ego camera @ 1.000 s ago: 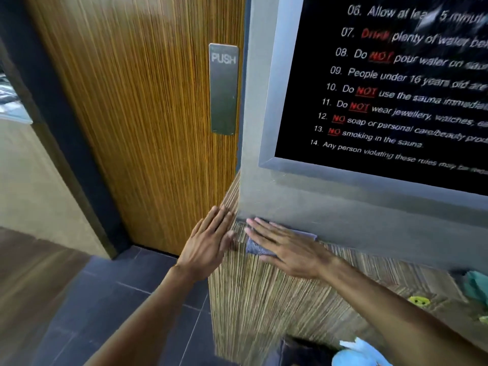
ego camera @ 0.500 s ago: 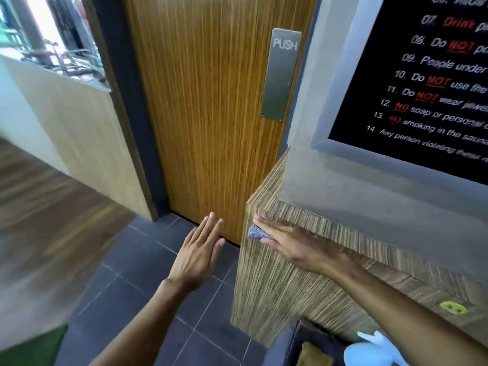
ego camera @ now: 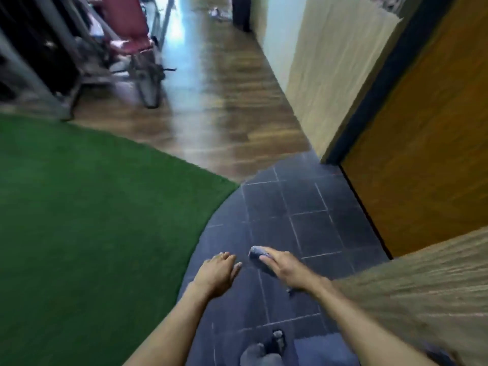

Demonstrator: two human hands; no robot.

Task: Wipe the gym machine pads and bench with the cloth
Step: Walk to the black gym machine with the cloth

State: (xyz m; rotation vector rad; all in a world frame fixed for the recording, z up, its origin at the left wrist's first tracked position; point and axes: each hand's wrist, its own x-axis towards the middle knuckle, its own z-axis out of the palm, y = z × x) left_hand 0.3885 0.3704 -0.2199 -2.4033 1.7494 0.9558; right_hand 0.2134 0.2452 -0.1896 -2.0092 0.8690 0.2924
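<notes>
Nearest the camera, at bottom centre, a foot in a dark sandal (ego camera: 276, 339) is seen on the dark tiled floor (ego camera: 303, 202); the picture is motion-blurred there. Both bare forearms are extended forward over the tiles. The left hand (ego camera: 217, 273) is held palm down, fingers loosely spread, nothing gripped, clear of any surface. The right hand (ego camera: 284, 266) is closed over a grey-blue cloth (ego camera: 257, 253); the cloth is bunched under the fingers, one end poking out past the fingertips, and is carried in the air above the tiles, touching no pad or bench. The two hands are set just beside each other but apart. At right, a striped wood-grain counter (ego camera: 422, 286) is seen beside the right forearm. Behind it, an orange-brown wooden door (ego camera: 427, 154) in a dark frame (ego camera: 369, 101) is seen, then a pale beige wall (ego camera: 330, 70). At left, a green turf mat (ego camera: 92, 220) with a curved edge is met by the tiles. Further out, glossy wood flooring (ego camera: 224, 101) is seen. At far upper left, a gym machine (ego camera: 87, 56) with a red padded seat (ego camera: 129, 33) on a grey metal frame is located, well apart from the cloth; detail there is blurred.
</notes>
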